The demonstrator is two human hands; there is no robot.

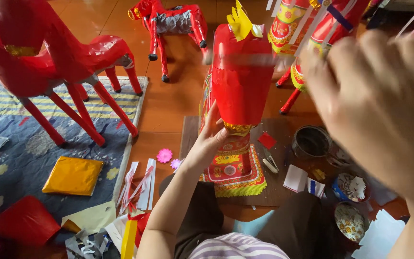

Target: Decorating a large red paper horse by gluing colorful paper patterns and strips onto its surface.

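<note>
A red paper horse (241,81) with a yellow crest and gold patterned trim stands on a brown board (190,128) before me. My left hand (207,144) holds it from the left side, fingers against the red paper near the gold collar. My right hand (377,103) is raised close to the camera, blurred, fingers closed on a thin pale strip or stick (245,59) that reaches across the horse's head.
Two large red paper horses (58,62) stand on a blue rug at left, a smaller one (173,21) farther back. Yellow (73,175) and red (25,221) paper sheets, paper strips and pink flowers lie on the floor. Round tins (311,141), a stapler and paper scraps sit at right.
</note>
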